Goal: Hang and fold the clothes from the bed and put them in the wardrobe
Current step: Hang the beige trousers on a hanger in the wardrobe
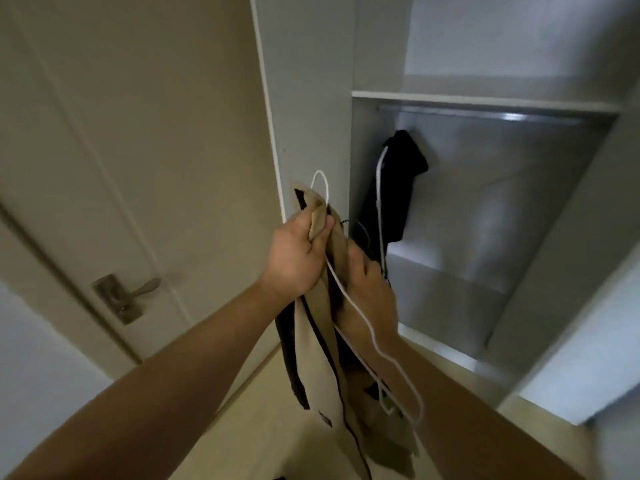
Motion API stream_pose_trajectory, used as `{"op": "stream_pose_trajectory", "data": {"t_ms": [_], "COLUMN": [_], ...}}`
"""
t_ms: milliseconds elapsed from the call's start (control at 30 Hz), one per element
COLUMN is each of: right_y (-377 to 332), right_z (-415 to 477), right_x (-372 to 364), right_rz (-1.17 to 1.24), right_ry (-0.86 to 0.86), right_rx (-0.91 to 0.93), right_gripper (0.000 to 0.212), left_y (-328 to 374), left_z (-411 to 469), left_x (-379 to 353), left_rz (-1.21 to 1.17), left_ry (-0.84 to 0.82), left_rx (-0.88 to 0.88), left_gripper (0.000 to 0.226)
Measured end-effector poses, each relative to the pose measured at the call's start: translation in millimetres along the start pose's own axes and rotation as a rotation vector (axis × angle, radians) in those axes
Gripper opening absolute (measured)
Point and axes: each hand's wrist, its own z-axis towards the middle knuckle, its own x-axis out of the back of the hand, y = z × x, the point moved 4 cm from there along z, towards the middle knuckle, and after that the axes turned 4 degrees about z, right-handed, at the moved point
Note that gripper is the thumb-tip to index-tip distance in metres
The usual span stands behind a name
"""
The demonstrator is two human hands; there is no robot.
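Hanging step: fingers of the left hand (pixel 298 252) and right hand (pixel 372 285) grasp the beige garment (pixel 317 368) on its hanger (pixel 320 178), before the wardrobe (pixel 485 98). Next, the hook likely needs lifting onto the rail (pixel 485 114).

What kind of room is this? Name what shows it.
Likely a bedroom: an open built-in wardrobe with a hanging rail, a dark garment hanging under it, and a door beside it.

Open wardrobe bay (pixel 502 209): a black garment (pixel 394 192) hangs at the left end of the rail (pixel 485 116), the rail's right stretch is free, and a shelf (pixel 485 100) sits just above it.
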Motion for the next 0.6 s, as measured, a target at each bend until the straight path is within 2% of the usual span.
{"op": "stream_pose_trajectory", "data": {"t_ms": [67,133,167,267,300,367,433,533,600], "right_y": [35,70,83,130,140,149,161,159,155], "right_z": [14,22,27,33,31,28,28,43,58], "right_x": [-17,-34,-39,-47,-42,-25,-7,18,36], "right_rz": [-0.079,-0.072,-0.085,0.056,0.111,0.324,0.509,0.693,0.719], "right_ry": [-0.004,-0.054,-0.071,-0.094,-0.103,0.017,0.176,0.397,0.499], "right_rx": [-0.149,-0.370,-0.454,-0.685,-0.729,-0.879,-1.036,-1.120,-1.124], "right_gripper": [0.095,0.094,0.082,0.020,0.021,0.031,0.032,0.010,0.017], "left_y": [-17,-34,-41,-61,-68,-81,-93,-103,-108], "left_z": [27,54,68,108,120,139,154,170,176], "left_x": [-16,-31,-38,-60,-68,-85,-101,-116,-125], "left_rz": [-0.068,-0.119,-0.144,-0.221,-0.243,-0.282,-0.302,-0.277,-0.237], "left_ry": [-0.042,-0.078,-0.100,-0.161,-0.171,-0.194,-0.215,-0.230,-0.265], "left_rx": [0.003,-0.004,-0.014,-0.031,-0.036,-0.044,-0.058,-0.124,-0.175], "left_gripper": [0.025,0.028,0.029,0.033,0.031,0.030,0.031,0.030,0.036]}}
